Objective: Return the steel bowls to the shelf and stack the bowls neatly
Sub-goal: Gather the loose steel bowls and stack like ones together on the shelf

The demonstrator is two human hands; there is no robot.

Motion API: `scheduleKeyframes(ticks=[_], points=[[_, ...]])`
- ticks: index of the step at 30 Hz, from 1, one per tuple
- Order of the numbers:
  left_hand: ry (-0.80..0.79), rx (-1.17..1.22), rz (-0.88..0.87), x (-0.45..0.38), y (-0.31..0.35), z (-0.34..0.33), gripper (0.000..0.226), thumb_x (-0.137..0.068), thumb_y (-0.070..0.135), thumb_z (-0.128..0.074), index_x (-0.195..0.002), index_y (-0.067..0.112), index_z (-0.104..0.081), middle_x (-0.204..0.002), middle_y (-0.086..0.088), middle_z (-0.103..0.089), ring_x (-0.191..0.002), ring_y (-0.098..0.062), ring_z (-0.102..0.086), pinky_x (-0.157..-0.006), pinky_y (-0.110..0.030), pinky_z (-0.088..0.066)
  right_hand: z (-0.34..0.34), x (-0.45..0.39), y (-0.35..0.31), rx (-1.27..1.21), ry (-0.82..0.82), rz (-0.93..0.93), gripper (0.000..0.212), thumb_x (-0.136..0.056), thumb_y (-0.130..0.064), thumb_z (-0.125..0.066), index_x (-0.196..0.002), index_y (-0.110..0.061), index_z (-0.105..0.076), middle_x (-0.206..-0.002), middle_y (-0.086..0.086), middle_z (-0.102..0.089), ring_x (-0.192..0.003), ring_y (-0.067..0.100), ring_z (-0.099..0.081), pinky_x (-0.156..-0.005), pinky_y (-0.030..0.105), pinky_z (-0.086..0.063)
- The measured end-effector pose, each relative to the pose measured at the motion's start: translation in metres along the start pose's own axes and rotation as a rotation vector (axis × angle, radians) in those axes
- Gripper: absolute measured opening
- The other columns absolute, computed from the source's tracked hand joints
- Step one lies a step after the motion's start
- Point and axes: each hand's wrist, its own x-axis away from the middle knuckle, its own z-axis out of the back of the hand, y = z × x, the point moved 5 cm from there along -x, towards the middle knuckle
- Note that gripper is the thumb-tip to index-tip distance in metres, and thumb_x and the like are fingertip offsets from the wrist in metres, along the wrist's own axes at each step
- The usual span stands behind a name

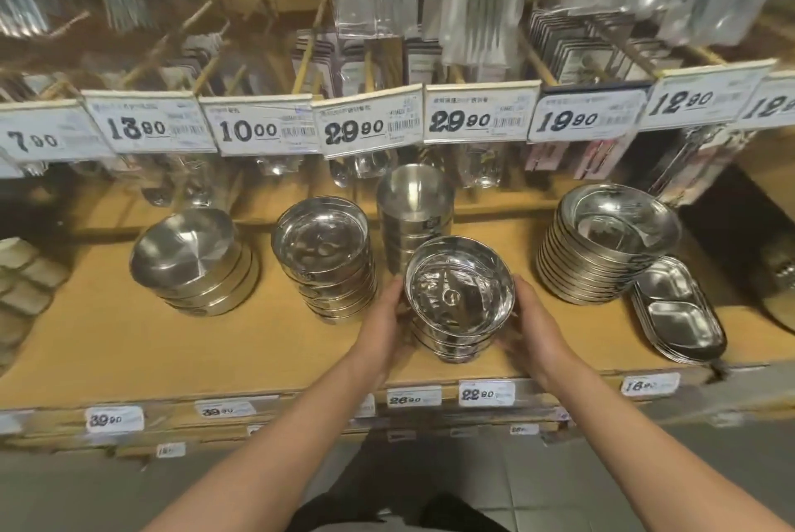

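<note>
Both hands, left hand [383, 316] and right hand [533, 323], cup the bowl stack [458, 303] between them on the shelf [266, 351]; rigid, slick steel, likely light, best gripped low at the sides.

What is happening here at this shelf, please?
A person is putting steel bowls back on a shop shelf. The left hand and the right hand hold a short stack of bowls from both sides, near the front edge. Behind it stands a taller stack. More stacks stand to the left and the right.
</note>
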Motion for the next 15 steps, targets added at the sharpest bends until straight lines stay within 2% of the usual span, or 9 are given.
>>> scheduleKeyframes(ticks=[2, 4, 5, 7, 8, 10, 12, 15], points=[[-0.02, -0.009, 0.039, 0.001, -0.003, -0.002, 0.055, -0.097, 0.067, -0.037, -0.146, 0.044, -0.039, -0.109, 0.013, -0.068, -0.097, -0.012, -0.066, -0.068, -0.036, -0.063, -0.001, -0.001, 0.004, 0.01, -0.014, -0.019, 0.043, -0.099, -0.063, -0.034, -0.086, -0.053, -0.073, -0.1, -0.01, -0.078, -0.09, 0.013, -0.067, -0.096, 0.042, -0.051], [-0.021, 0.005, 0.057, 0.003, -0.005, -0.004, 0.063, -0.093, 0.073, -0.038, -0.15, 0.047, -0.033, -0.115, 0.017, -0.061, -0.104, -0.012, -0.062, -0.086, -0.048, -0.06, -0.003, 0.001, 0.005, -0.008, -0.014, -0.032, 0.041, -0.097, -0.067, -0.034, -0.089, -0.053, -0.072, -0.103, -0.007, -0.078, -0.095, 0.018, -0.064, -0.087, 0.044, -0.046], [-0.014, 0.015, 0.058, 0.004, -0.005, -0.004, 0.064, -0.091, 0.074, -0.039, -0.149, 0.048, -0.033, -0.116, 0.017, -0.061, -0.106, -0.013, -0.062, -0.087, -0.049, -0.06, -0.004, 0.003, 0.006, -0.023, -0.012, -0.036, 0.04, -0.097, -0.067, -0.035, -0.092, -0.053, -0.072, -0.106, -0.007, -0.077, -0.098, 0.018, -0.065, -0.084, 0.042, -0.047], [-0.012, 0.019, 0.063, 0.008, -0.005, -0.002, 0.062, -0.088, 0.077, -0.043, -0.144, 0.05, -0.04, -0.112, 0.017, -0.067, -0.103, -0.016, -0.067, -0.078, -0.044, -0.063, -0.006, 0.01, 0.007, -0.041, -0.009, -0.041, 0.038, -0.098, -0.066, -0.035, -0.104, -0.05, -0.069, -0.113, -0.005, -0.075, -0.105, 0.019, -0.067, -0.075, 0.039, -0.057], [-0.021, 0.014, 0.068, 0.011, -0.005, 0.0, 0.057, -0.086, 0.079, -0.045, -0.137, 0.053, -0.047, -0.107, 0.017, -0.072, -0.098, -0.017, -0.072, -0.073, -0.042, -0.064, -0.008, 0.016, 0.007, -0.05, -0.011, -0.041, 0.039, -0.099, -0.064, -0.035, -0.108, -0.047, -0.069, -0.114, -0.004, -0.074, -0.105, 0.019, -0.068, -0.071, 0.039, -0.059], [-0.048, -0.003, 0.07, 0.019, -0.006, 0.004, 0.041, -0.084, 0.079, -0.046, -0.115, 0.058, -0.062, -0.098, 0.019, -0.077, -0.09, -0.014, -0.076, -0.067, -0.037, -0.063, -0.01, 0.028, 0.01, -0.063, -0.025, -0.039, 0.041, -0.1, -0.061, -0.034, -0.103, -0.045, -0.073, -0.109, -0.003, -0.076, -0.096, 0.017, -0.072, -0.064, 0.036, -0.06], [-0.065, -0.004, 0.068, 0.027, -0.007, 0.009, 0.036, -0.088, 0.077, -0.043, -0.102, 0.058, -0.07, -0.099, 0.022, -0.076, -0.088, -0.011, -0.076, -0.068, -0.037, -0.061, -0.014, 0.041, 0.013, -0.062, -0.037, -0.031, 0.044, -0.101, -0.059, -0.033, -0.097, -0.047, -0.075, -0.106, -0.006, -0.077, -0.095, 0.013, -0.073, -0.069, 0.036, -0.06], [-0.091, 0.003, 0.066, 0.041, -0.005, 0.018, 0.039, -0.091, 0.073, -0.042, -0.104, 0.052, -0.072, -0.103, 0.019, -0.076, -0.09, -0.011, -0.076, -0.073, -0.043, -0.063, -0.021, 0.059, 0.015, -0.088, -0.027, -0.021, 0.042, -0.102, -0.058, -0.035, -0.11, -0.04, -0.072, -0.117, -0.003, -0.074, -0.112, 0.018, -0.064, -0.089, 0.049, -0.057]])
